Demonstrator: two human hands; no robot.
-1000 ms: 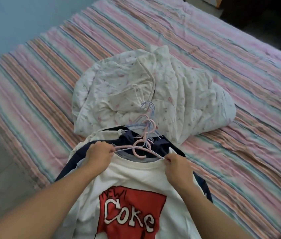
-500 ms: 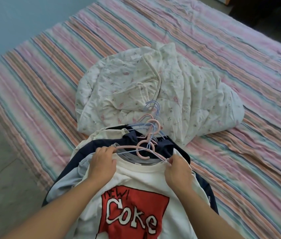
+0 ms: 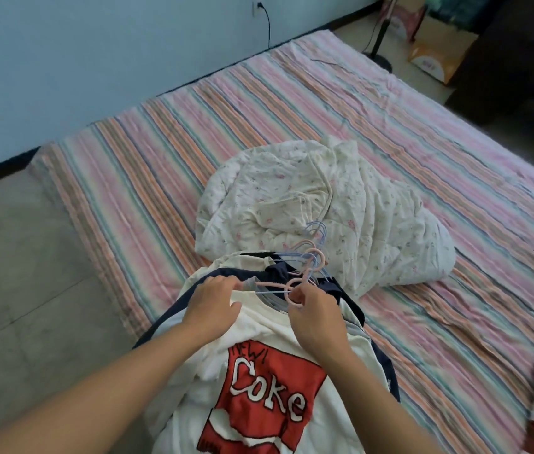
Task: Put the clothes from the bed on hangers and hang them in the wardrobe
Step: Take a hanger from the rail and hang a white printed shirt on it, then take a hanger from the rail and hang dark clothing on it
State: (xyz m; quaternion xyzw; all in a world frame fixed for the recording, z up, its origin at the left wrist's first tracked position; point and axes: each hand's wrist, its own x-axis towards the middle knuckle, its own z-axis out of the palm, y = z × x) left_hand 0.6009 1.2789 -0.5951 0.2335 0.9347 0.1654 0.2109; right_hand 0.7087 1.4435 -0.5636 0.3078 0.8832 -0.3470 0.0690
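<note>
From the head view, both of your forearms reach forward from the bottom of the frame, meeting over a pile of clothes at the near edge of the bed (image 3: pixel 291 132), which is covered in pink, orange and green stripes. Your left hand (image 3: pixel 214 304) lies palm down on the left shoulder of a white Coke T-shirt (image 3: pixel 259 388), its fingers bent over the collar edge and gripping the fabric there. Your right hand (image 3: pixel 316 311) is angled inward, with thumb and fingertips pinching the hook of a pink hanger (image 3: pixel 286 286) just above the neckline. The grip of each hand is narrow and occupied. The T-shirt tops the pile, over a navy garment (image 3: pixel 341 291). More pink and blue hanger hooks (image 3: pixel 314 244) cluster just beyond your right hand. Behind them, towards the middle of the bed, sits a crumpled white floral quilt (image 3: pixel 341 204).
</note>
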